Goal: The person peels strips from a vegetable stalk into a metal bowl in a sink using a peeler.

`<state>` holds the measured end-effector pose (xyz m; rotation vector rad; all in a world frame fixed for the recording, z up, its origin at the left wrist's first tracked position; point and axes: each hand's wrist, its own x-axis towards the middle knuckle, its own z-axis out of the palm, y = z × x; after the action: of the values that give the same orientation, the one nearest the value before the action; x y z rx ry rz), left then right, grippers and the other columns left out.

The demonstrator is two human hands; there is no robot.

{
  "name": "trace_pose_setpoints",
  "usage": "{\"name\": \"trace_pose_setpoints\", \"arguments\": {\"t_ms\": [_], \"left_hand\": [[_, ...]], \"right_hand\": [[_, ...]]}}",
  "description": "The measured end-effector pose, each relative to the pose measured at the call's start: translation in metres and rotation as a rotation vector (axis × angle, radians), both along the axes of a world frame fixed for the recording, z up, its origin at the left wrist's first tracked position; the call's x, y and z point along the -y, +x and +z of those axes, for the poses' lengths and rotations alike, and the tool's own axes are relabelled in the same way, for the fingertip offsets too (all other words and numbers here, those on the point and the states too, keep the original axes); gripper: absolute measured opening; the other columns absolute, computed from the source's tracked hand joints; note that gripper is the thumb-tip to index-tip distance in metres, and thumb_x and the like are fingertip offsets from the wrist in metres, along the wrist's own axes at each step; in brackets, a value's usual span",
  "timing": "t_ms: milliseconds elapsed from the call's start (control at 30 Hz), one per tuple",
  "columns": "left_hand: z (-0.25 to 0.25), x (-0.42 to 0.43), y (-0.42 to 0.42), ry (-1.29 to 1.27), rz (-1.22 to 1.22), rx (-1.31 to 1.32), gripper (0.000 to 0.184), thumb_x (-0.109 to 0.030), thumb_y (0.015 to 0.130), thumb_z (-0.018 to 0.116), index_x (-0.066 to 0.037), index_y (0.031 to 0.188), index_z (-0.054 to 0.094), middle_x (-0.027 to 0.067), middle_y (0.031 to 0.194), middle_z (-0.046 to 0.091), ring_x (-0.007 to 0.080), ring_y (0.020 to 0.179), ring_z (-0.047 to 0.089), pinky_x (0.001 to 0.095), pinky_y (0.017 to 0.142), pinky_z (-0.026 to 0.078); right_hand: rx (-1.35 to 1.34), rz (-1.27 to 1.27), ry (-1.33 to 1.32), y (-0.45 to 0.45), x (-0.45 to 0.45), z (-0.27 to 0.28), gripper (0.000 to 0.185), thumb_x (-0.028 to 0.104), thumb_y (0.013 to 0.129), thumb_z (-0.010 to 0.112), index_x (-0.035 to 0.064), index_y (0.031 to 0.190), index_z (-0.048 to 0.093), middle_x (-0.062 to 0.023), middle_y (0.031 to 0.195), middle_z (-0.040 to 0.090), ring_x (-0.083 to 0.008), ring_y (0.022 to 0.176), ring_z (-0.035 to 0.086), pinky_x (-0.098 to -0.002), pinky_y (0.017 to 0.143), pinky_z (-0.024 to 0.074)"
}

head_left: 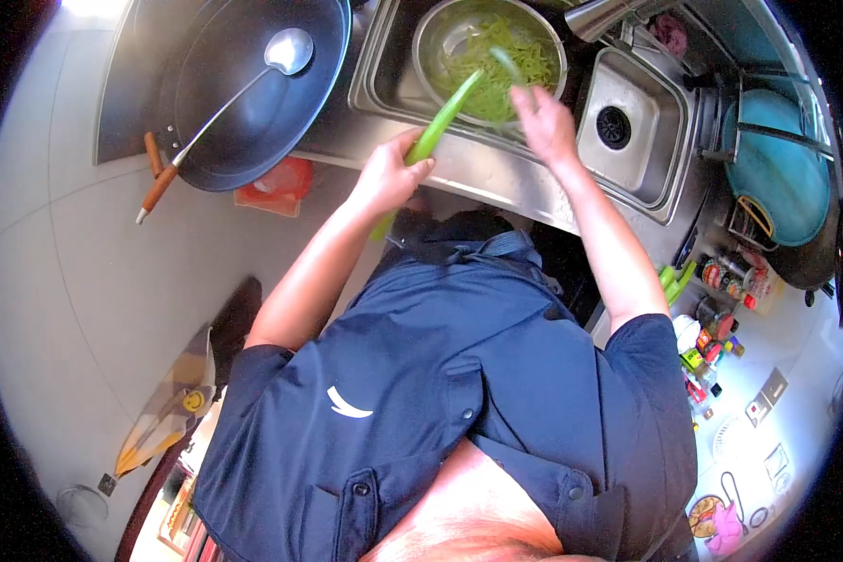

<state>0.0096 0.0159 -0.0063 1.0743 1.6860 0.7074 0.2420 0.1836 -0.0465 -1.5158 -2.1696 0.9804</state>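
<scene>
My left hand is wrapped round a long green vegetable stalk. The stalk slants up over the front rim of a metal bowl, and its lower end sticks out below my fist. Thin green shreds lie in the bowl, which sits in the left sink basin. My right hand is over the bowl's right front edge, its fingers closed on a slim pale tool. Motion smears the tool; it resembles a peeler, but its exact kind is unclear. Its tip is close to the stalk's upper end.
To the left is a large dark wok with a metal ladle in it. A smaller sink basin with a black drain lies right. Beyond it are a teal basin, more green stalks and several seasoning bottles.
</scene>
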Motion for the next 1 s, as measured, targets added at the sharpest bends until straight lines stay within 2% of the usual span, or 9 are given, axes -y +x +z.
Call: {"name": "trace_pose_setpoints", "arguments": {"t_ms": [67, 133, 367, 467, 567, 667, 767, 900, 1000], "left_hand": [[-0.002, -0.003, 0.001, -0.005, 0.021, 0.015, 0.051, -0.014, 0.094, 0.066, -0.002, 0.143, 0.056, 0.0051, 0.096, 0.07, 0.011, 0.078, 0.062, 0.0301, 0.073, 0.053], [-0.003, -0.006, 0.001, -0.039, 0.085, 0.106, 0.049, -0.02, 0.092, 0.066, -0.005, 0.138, 0.061, 0.0157, 0.104, 0.075, 0.0215, 0.099, 0.07, 0.0364, 0.093, 0.052], [0.001, -0.009, 0.005, -0.113, 0.055, 0.031, 0.049, -0.022, 0.093, 0.067, -0.007, 0.139, 0.06, 0.0156, 0.103, 0.075, 0.0217, 0.096, 0.071, 0.0369, 0.09, 0.053], [0.002, -0.005, 0.005, -0.037, 0.051, -0.02, 0.043, -0.016, 0.097, 0.065, 0.0, 0.136, 0.061, 0.0092, 0.105, 0.073, 0.0129, 0.093, 0.064, 0.0312, 0.084, 0.052], [0.009, -0.002, 0.003, -0.052, 0.084, 0.024, 0.044, -0.016, 0.096, 0.066, 0.0, 0.137, 0.061, 0.0112, 0.108, 0.074, 0.0144, 0.097, 0.064, 0.032, 0.089, 0.051], [0.002, 0.004, -0.001, 0.054, 0.038, -0.048, 0.046, -0.019, 0.093, 0.067, -0.005, 0.136, 0.062, 0.0217, 0.105, 0.073, 0.0261, 0.099, 0.071, 0.0386, 0.09, 0.053], [-0.001, 0.005, -0.004, 0.096, 0.028, -0.084, 0.046, -0.019, 0.093, 0.067, -0.003, 0.136, 0.062, 0.0224, 0.106, 0.073, 0.0244, 0.099, 0.071, 0.0373, 0.091, 0.052], [0.002, 0.002, -0.005, -0.014, 0.082, 0.027, 0.044, -0.018, 0.093, 0.066, -0.003, 0.135, 0.063, 0.0172, 0.103, 0.073, 0.0219, 0.095, 0.069, 0.036, 0.089, 0.052], [-0.001, 0.0, -0.005, -0.111, 0.121, 0.185, 0.043, -0.016, 0.096, 0.064, -0.002, 0.136, 0.061, 0.0091, 0.101, 0.071, 0.015, 0.087, 0.063, 0.0305, 0.081, 0.051]], "right_hand": [[-0.08, 0.079, -0.095, -0.016, 0.032, 0.012, 0.054, 0.057, 0.099, 0.056, 0.0066, 0.112, 0.068, -0.0217, 0.091, 0.072, -0.0371, 0.083, 0.072, -0.0482, 0.074, 0.0552], [-0.098, 0.192, -0.134, -0.029, 0.057, 0.019, 0.047, 0.052, 0.098, 0.06, 0.0057, 0.102, 0.068, -0.0222, 0.088, 0.07, -0.0408, 0.083, 0.069, -0.0494, 0.07, 0.053], [-0.12, 0.261, -0.121, -0.039, 0.076, 0.021, 0.043, 0.048, 0.1, 0.06, 0.006, 0.099, 0.066, -0.0217, 0.082, 0.066, -0.0398, 0.078, 0.066, -0.0467, 0.069, 0.0501], [-0.079, 0.241, -0.169, -0.034, 0.059, 0.004, 0.051, 0.054, 0.1, 0.056, 0.0052, 0.103, 0.068, -0.022, 0.09, 0.069, -0.0401, 0.086, 0.068, -0.0479, 0.075, 0.0519], [-0.003, 0.109, -0.296, -0.025, 0.016, -0.023, 0.062, 0.062, 0.1, 0.048, 0.0042, 0.107, 0.07, -0.0231, 0.1, 0.072, -0.04, 0.096, 0.07, -0.0485, 0.083, 0.0535], [0.073, 0.0, -0.171, 0.005, -0.031, -0.075, 0.066, 0.062, 0.1, 0.046, 0.0015, 0.11, 0.07, -0.0265, 0.104, 0.071, -0.0431, 0.1, 0.068, -0.0511, 0.086, 0.052], [0.072, -0.135, -0.14, 0.013, -0.04, -0.051, 0.056, 0.05, 0.101, 0.047, -0.0005, 0.105, 0.072, -0.0283, 0.102, 0.071, -0.0456, 0.1, 0.067, -0.0502, 0.086, 0.0516], [-0.114, -0.131, -0.1, 0.004, -0.016, -0.037, 0.052, 0.048, 0.099, 0.051, 0.0018, 0.108, 0.073, -0.0284, 0.101, 0.071, -0.0431, 0.098, 0.069, -0.0489, 0.085, 0.052], [0.114, -0.121, -0.16, -0.008, -0.005, -0.032, 0.049, 0.05, 0.1, 0.053, 0.0113, 0.122, 0.072, -0.026, 0.101, 0.072, -0.0422, 0.097, 0.069, -0.0468, 0.087, 0.0531]]}}
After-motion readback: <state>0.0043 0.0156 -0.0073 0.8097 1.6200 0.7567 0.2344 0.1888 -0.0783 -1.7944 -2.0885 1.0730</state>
